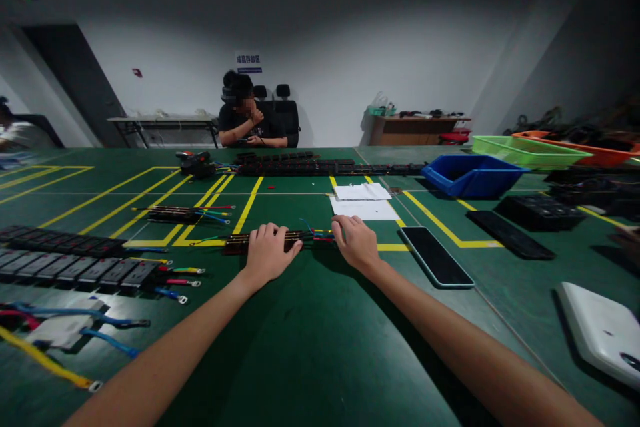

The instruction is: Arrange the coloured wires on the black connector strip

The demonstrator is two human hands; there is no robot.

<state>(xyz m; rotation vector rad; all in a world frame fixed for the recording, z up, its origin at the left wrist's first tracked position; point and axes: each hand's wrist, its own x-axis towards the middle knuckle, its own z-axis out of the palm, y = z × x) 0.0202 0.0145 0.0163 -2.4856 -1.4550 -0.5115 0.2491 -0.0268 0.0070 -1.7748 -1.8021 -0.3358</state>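
Observation:
A black power-strip housing (236,244) with brass-coloured bars along it lies crosswise on the green table in front of me. My left hand (270,250) rests over its middle, fingers bent across the far side and thumb along the near side. Blue, red and yellow-green wires (323,234) come out of its right end. At these wires is my right hand (356,240), its fingers curled and the thumb toward the wires; the fingertips partly hide what they touch. A similar wired bar assembly (175,214) lies farther back on the left.
Rows of black socket strips (100,270) with ring-ended wires lie at left. White papers (363,200), a phone (436,255) and a blue bin (470,177) are to the right. A white device (600,333) sits near right. A person (255,113) sits across the table.

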